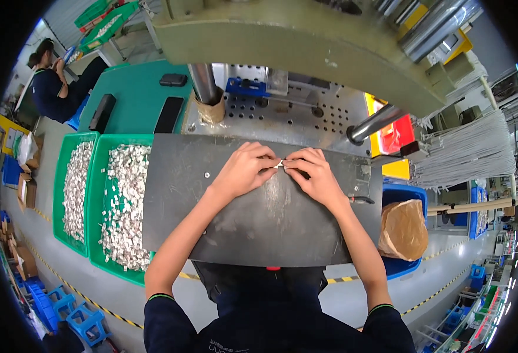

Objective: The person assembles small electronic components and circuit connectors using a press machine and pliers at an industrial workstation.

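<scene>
Over the middle of a dark grey work plate (pixel 241 229), my two hands meet at the fingertips. Between them is a tiny pale, shiny piece (pixel 280 166), too small for me to name. My left hand (pixel 244 169) pinches it from the left with thumb and forefinger. From the other side my right hand (pixel 313 173) closes on it in the same way, its remaining fingers curled. The fingertips hide most of the piece.
Two green bins, a near one (pixel 97 235) and a farther-left one (pixel 59 194), hold many small white pieces. A press frame (pixel 306 59) with steel columns rises ahead. A blue bin (pixel 400 267) with a brown paper bag (pixel 405 229) stands right. A person (pixel 53 88) sits far left.
</scene>
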